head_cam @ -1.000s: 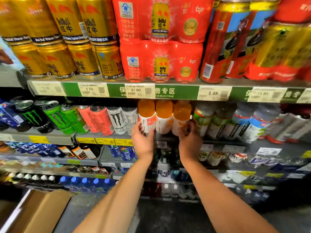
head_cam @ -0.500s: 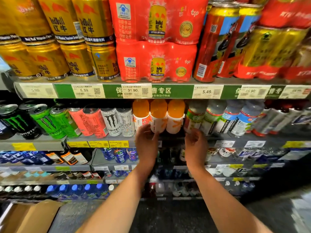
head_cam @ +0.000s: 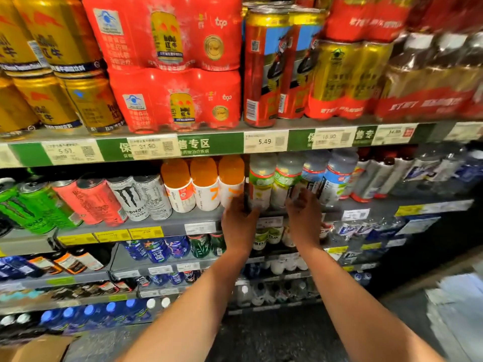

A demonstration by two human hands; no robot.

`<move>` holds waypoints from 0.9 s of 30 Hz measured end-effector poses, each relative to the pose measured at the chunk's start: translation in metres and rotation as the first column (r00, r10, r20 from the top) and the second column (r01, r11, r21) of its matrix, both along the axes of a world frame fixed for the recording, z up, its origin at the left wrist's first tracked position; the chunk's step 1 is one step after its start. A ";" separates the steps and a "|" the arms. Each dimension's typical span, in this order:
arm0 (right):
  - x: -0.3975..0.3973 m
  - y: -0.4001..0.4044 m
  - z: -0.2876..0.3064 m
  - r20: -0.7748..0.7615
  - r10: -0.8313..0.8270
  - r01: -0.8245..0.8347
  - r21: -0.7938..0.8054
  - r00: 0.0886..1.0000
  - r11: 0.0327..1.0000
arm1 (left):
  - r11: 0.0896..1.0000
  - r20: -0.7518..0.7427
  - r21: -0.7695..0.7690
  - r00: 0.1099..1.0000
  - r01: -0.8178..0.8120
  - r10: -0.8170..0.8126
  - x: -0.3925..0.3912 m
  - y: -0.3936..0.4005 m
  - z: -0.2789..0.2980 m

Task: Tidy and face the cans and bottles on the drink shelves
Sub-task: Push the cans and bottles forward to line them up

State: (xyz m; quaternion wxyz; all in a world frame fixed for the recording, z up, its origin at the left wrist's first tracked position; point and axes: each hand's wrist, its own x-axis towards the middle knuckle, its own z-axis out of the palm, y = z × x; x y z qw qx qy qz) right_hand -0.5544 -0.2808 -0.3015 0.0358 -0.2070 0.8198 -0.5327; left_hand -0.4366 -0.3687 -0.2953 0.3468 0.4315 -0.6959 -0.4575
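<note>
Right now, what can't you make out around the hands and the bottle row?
Head view only:
- left hand: fingertips blurred, grip on green-label bottle unclear.
- right hand: motion-blurred, contact with bottles unclear.
- Price tag below the orange bottles: unreadable.
- Far-right bottles: blurred.

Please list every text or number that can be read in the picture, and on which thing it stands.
"5.49": price tag on the top shelf edge.
"红牛": can printed on the red multipack.
"售专区": green shelf strip.
"top": same red multipack.
Monster lettering, partly legible: white can.
Other tags and bottle labels: too blurred.
</note>
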 end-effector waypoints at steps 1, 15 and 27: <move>-0.003 -0.001 -0.001 -0.006 0.019 -0.019 -0.005 1.000 1.000 | 1.000 0.001 0.006 1.000 -0.009 0.009 -0.007 0.002 -0.001; -0.029 0.002 -0.023 0.002 0.257 -0.256 -0.043 0.966 0.966 | 0.903 -0.026 -0.008 0.903 -0.430 0.430 -0.065 0.022 -0.011; -0.059 0.046 -0.011 0.032 0.189 -0.173 -0.281 0.981 0.944 | 0.886 -0.167 -0.083 0.882 -0.457 0.440 -0.089 0.057 -0.007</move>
